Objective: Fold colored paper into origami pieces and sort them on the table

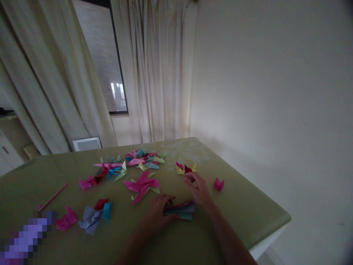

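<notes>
My left hand [161, 209] is closed around one end of a flat bundle of folded paper [182, 210] in purple, blue and teal, low over the table. Farther forward, my right hand [200, 188] has its fingers curled together. Their tips are at the near edge of some small red and yellow folded paper pieces [180, 169]; whether they grip anything is hidden. A large pink and pale green paper pinwheel [142, 186] lies just beyond my left hand. To the right of my right hand sits a small pink folded paper piece [218, 184].
A heap of colourful origami [143, 159] spreads across the table's far part. Pink [67, 219], lilac [89, 220] and blue [107, 211] folded pieces lie on the left, near a thin pink stick [53, 197]. The green-covered table [248, 209] has its edge along the wall at right.
</notes>
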Demonstrator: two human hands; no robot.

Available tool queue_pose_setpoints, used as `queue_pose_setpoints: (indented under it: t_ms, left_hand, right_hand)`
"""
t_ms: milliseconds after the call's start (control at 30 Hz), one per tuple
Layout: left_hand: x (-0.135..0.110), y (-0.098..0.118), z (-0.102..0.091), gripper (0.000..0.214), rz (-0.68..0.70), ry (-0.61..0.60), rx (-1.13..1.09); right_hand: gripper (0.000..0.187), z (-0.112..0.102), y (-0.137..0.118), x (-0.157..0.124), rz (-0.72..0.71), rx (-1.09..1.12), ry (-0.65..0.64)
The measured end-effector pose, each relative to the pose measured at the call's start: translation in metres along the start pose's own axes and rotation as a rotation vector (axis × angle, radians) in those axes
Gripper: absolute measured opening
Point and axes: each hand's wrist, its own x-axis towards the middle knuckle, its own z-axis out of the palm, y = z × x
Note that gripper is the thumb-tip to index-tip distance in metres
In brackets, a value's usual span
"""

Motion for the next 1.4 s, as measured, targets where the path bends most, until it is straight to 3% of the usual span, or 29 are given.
queue_pose_setpoints:
  t_ms: [67,167,233,300,400,567,667,767,833,900,1033,1133,1233,1333,1400]
  left_hand:
    - [0.000,0.002,-0.002,0.052,-0.006,-0.059,0.011]
    - [-0.002,0.004,-0.009,0.040,-0.031,-0.144,0.011]
    - [-0.004,0.003,-0.015,0.037,-0.042,-0.195,0.008]
    - [-0.006,0.000,-0.019,0.039,-0.038,-0.191,0.009]
    - [-0.002,0.000,-0.022,0.044,-0.013,-0.043,0.001]
    - [0.004,0.004,-0.047,0.033,0.020,0.340,0.019]
    - [-0.017,-0.007,-0.079,0.038,-0.058,0.450,0.264]
    - [-0.058,-0.037,-0.111,0.049,-0.276,0.495,0.727]
    - [-0.085,-0.062,-0.126,0.062,-0.465,0.488,0.887]
    - [-0.106,-0.086,-0.136,0.067,-0.555,0.428,0.883]
    - [-0.128,-0.106,-0.143,0.064,-0.482,0.397,0.730]
    - [-0.132,-0.092,-0.146,0.059,-0.501,0.481,0.656]
    - [-0.129,-0.060,-0.138,0.058,-0.469,0.591,0.572]
    - [-0.119,-0.019,-0.106,0.057,-0.293,0.688,0.453]
    - [-0.111,0.011,-0.071,0.055,-0.126,0.619,0.314]
  right_hand:
    - [0.038,-0.013,0.003,0.004,0.010,-0.069,0.209]
    - [0.042,-0.051,0.013,0.005,0.032,-0.176,0.449]
    - [0.043,-0.079,0.026,0.000,0.025,-0.273,0.473]
    - [0.048,-0.103,0.043,-0.009,0.028,-0.406,0.394]
    - [0.059,-0.123,0.070,-0.023,0.183,-0.415,0.339]
    - [0.065,-0.128,0.086,-0.032,0.344,-0.345,0.331]
    - [0.054,-0.129,0.081,-0.030,0.350,-0.309,0.296]
    - [0.048,-0.131,0.071,-0.030,0.327,-0.267,0.283]
    - [0.049,-0.132,0.061,-0.037,0.314,-0.235,0.294]
    - [0.049,-0.132,0.052,-0.049,0.316,-0.225,0.290]
    - [0.047,-0.131,0.039,-0.082,0.304,-0.291,0.291]
    - [0.046,-0.134,0.040,-0.096,0.282,-0.323,0.313]
    - [0.053,-0.140,0.041,-0.099,0.316,-0.330,0.296]
    - [0.070,-0.136,0.026,-0.104,0.267,-0.437,0.444]
    - [0.071,-0.120,0.003,-0.113,0.168,-0.500,0.555]
